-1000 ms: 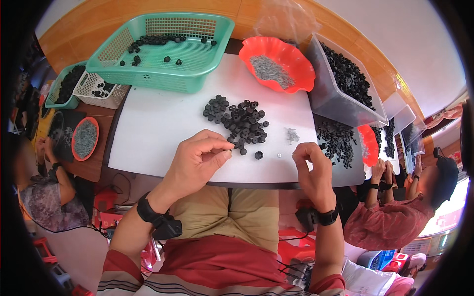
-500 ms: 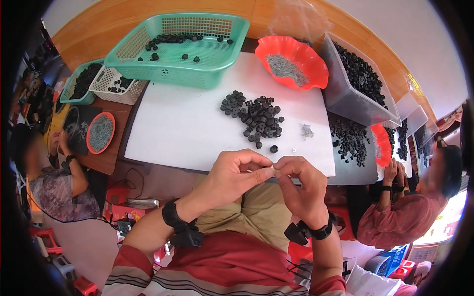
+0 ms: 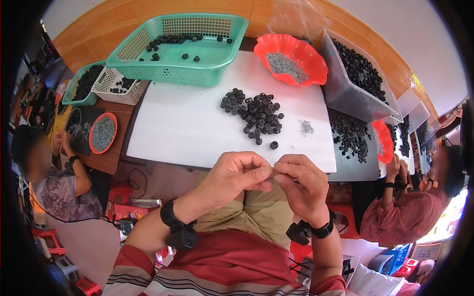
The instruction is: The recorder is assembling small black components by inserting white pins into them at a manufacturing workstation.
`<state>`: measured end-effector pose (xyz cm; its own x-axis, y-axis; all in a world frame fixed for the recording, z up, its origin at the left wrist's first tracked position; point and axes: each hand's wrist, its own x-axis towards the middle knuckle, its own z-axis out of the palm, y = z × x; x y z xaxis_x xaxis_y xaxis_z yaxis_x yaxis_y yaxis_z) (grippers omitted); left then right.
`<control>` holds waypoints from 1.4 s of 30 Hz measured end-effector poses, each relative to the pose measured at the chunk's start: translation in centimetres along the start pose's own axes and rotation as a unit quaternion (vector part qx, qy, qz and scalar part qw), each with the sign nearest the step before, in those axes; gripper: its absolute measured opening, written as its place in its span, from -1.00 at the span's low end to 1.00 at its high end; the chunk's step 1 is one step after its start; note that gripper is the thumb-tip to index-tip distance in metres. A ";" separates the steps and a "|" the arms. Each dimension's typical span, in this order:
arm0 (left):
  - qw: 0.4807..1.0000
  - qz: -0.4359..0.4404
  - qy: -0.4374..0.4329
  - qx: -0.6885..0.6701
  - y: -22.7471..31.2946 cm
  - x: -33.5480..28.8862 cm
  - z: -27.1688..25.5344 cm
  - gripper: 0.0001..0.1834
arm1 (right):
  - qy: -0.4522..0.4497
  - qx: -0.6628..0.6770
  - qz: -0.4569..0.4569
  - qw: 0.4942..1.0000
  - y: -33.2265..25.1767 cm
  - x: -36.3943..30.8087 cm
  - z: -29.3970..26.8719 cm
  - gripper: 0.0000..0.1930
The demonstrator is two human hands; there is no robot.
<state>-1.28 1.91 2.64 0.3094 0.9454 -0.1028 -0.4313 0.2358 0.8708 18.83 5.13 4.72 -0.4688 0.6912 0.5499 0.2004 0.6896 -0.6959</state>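
Observation:
My left hand (image 3: pixel 242 173) and my right hand (image 3: pixel 302 183) meet fingertip to fingertip just off the table's front edge, above my lap. Both are closed in a pinch, and whatever lies between the fingertips is too small and covered to name. Beyond them, a heap of black round plastic parts (image 3: pixel 257 114) lies on the white table mat (image 3: pixel 182 121). One black part (image 3: pixel 274 145) sits apart at the near end of the heap. To its right are a tiny white ring (image 3: pixel 294 146) and a small pile of grey metal pieces (image 3: pixel 307 128).
A green basket (image 3: pixel 197 74) with black parts stands at the back left; a red scalloped bowl (image 3: pixel 316 59) of metal pieces at the back right. Beside it is a clear bin (image 3: pixel 353 93) full of black parts. People work at tables on both sides, left (image 3: pixel 64 182) and right (image 3: pixel 402 212).
My hands stay pinched together at nearly the same spot, with the fingers slightly shifted. The small pale bit that showed between the fingertips is now hardly visible.

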 end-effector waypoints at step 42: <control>0.983 -0.018 0.066 -0.172 -2.4 -0.8 0.4 -0.86 | 0.051 0.014 0.001 0.999 1.3 -1.4 2.2 -0.83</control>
<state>-0.18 0.49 0.87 0.2275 0.9505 -0.2115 -0.6898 0.3106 0.6540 17.87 4.64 2.03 -0.3789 0.7114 0.5919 0.1767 0.6834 -0.7083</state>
